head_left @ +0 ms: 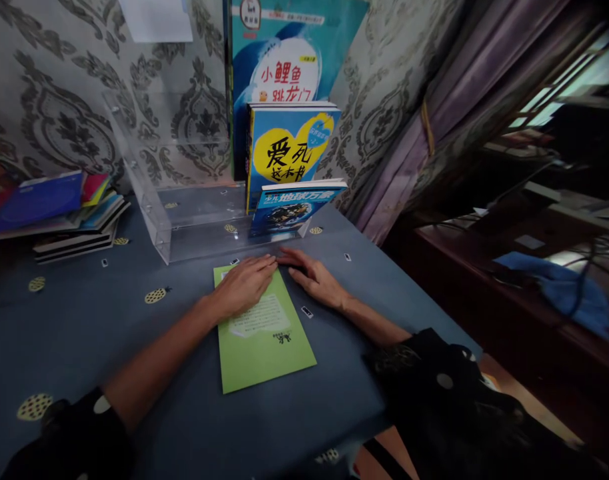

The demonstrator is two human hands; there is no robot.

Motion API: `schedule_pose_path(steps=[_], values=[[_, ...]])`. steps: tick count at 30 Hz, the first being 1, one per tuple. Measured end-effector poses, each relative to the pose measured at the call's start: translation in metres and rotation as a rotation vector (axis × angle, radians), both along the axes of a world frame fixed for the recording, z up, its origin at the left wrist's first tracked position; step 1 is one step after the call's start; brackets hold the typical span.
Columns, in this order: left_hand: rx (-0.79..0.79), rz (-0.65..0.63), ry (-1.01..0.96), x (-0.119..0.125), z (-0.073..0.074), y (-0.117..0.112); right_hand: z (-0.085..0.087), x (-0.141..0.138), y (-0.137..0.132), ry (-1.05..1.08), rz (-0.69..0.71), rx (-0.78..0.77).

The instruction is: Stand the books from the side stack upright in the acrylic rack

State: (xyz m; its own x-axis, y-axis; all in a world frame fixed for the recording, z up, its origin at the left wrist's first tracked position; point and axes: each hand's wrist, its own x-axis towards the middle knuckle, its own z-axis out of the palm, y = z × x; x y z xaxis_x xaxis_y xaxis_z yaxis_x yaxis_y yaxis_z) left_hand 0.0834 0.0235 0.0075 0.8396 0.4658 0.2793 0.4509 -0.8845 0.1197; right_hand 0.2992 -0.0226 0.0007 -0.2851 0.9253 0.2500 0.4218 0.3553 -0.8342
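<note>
Blue tabletop: green book is overlain by flattened left hand; unclenched right hand is positioned just right.

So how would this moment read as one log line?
left hand: palm-down on green booklet | right hand: beside booklet's far right corner | clear rack: books standing in it

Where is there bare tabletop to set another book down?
Largest: the tabletop left of the green booklet, bordered by the clear stand, the book pile and the left forearm. Narrower: between the right forearm and the tabletop's right edge. Crowded: the stand's right side, with upright books, and the booklet's far end, under the left hand, right hand alongside.
</note>
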Motion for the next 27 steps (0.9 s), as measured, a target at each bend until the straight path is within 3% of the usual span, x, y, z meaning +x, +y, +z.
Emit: schedule_pose_path(steps=[7,12,22,27], values=[[0.055,-0.086,-0.074,-0.001,-0.001,-0.001,-0.004,0.001,0.002,-0.005,0.006,0.01],[0.024,-0.171,-0.1,0.0,0.002,-0.014,-0.008,0.001,0.003,-0.039,-0.006,0.044],[-0.191,-0.345,0.021,-0.02,0.013,-0.097,-0.006,-0.007,0.0,-0.354,0.043,0.249],[-0.211,-0.319,0.021,-0.024,0.014,-0.124,-0.007,-0.011,0.001,-0.42,0.039,0.274]])
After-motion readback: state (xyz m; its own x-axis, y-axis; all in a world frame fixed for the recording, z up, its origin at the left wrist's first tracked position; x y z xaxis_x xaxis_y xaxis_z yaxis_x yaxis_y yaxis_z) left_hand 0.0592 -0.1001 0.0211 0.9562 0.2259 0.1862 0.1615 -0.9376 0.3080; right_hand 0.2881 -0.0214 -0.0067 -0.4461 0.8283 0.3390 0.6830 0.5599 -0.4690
